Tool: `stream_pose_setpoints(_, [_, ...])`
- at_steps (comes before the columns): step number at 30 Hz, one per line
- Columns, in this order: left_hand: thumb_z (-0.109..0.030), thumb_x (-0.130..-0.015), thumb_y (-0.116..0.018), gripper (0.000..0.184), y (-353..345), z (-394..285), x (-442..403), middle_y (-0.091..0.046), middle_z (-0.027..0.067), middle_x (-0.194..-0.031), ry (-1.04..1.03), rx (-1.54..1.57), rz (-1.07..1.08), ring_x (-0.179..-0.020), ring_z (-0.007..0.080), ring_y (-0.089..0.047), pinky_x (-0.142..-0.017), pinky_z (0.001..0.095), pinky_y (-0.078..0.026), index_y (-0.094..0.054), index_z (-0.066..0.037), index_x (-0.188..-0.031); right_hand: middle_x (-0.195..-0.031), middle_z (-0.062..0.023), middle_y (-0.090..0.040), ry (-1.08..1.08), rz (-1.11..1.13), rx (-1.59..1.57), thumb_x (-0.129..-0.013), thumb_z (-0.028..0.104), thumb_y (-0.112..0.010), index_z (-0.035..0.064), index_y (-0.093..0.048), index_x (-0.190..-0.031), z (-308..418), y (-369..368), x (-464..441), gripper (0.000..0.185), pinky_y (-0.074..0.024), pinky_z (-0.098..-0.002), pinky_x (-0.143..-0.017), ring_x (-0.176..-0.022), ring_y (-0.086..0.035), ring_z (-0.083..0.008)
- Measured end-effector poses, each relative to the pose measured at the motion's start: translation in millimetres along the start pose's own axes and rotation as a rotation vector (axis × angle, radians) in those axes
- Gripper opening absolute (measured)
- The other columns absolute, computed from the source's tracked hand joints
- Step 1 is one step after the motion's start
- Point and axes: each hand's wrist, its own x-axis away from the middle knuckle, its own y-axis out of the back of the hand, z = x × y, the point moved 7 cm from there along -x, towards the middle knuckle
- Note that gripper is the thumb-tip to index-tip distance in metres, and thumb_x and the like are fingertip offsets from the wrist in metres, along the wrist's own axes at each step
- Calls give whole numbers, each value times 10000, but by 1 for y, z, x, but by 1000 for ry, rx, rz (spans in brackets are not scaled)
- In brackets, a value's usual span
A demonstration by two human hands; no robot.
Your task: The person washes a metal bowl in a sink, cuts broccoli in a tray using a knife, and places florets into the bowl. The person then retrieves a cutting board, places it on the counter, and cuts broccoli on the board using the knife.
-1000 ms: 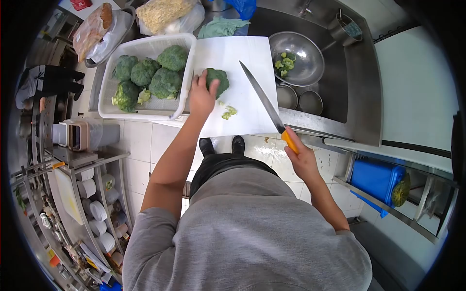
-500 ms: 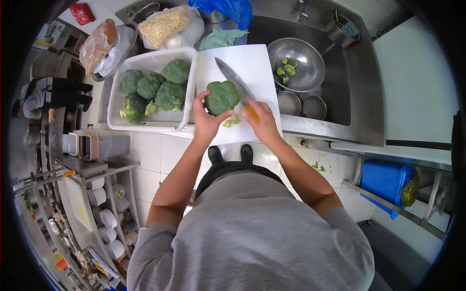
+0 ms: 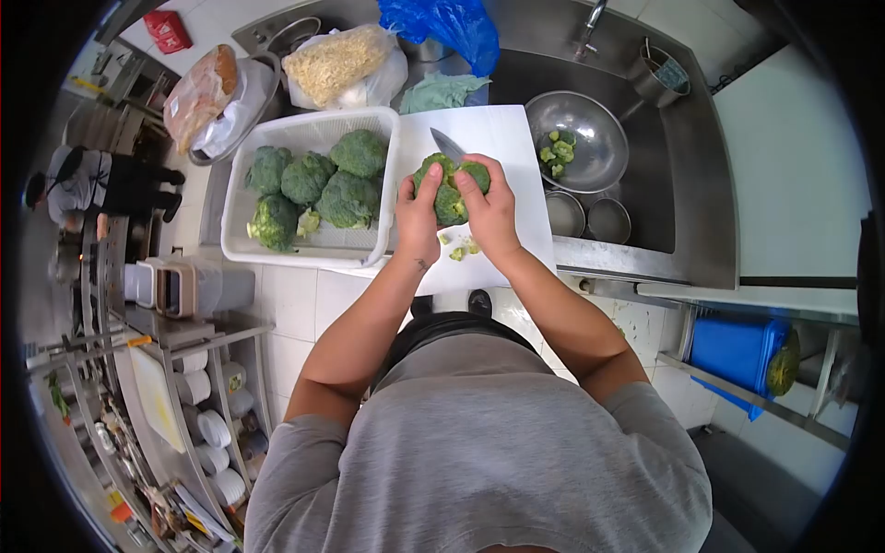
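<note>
A head of broccoli (image 3: pixel 451 205) is gripped from both sides over the white cutting board (image 3: pixel 512 166). My left hand (image 3: pixel 418 219) wraps its left side and my right hand (image 3: pixel 493 214) its right, with both thumbs pressed on top near a split between the florets. Behind the broccoli a knife (image 3: pixel 446 142) lies on the board; its blade tip shows and its handle is hidden. Small broccoli trimmings (image 3: pixel 461 249) lie on the board close to its front edge.
Several broccoli heads fill a white perforated basket (image 3: pixel 236 189) at left. A steel bowl (image 3: pixel 604 157) with broccoli pieces sits in the sink at right, near two round metal containers. Bagged food (image 3: pixel 336 69) stands behind the basket. Another person (image 3: pixel 101 184) is at far left.
My right hand has left the orange-handled knife, which now lies on the board, and has joined my left hand on the broccoli. The broccoli has been turned and now shows a split.
</note>
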Motion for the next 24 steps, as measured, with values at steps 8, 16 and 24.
stream_pose_setpoints(8, [-275,-855,-735,451,19,-14,-33,-597,64,-1050,-26,2,107,-918,126,-581,-798,271,-494,-504,-28,-1153,-1061,-76,-604,-500,-332,-628,-968,346,-572,-16,-565,-1168,-71,-18,-13,414,-485,-289,-812,-938,-580,-149])
stream_pose_setpoints(16, [-267,-808,-790,473,42,-25,-60,-578,60,-981,-172,-286,193,-880,123,-544,-787,264,-475,-490,-13,-1071,-1079,-112,-607,-262,-174,164,-859,210,-672,62,-639,-1105,-83,-17,-18,289,-484,-305,-798,-863,-603,-185])
stream_pose_setpoints(24, [-262,-781,-816,516,38,-24,-75,-591,76,-986,-287,-488,302,-887,135,-557,-801,275,-476,-473,0,-1065,-807,-95,-623,-83,-480,292,-894,352,-648,-1,-624,-1076,-65,-21,-7,398,-516,-323,-672,-726,-603,-186])
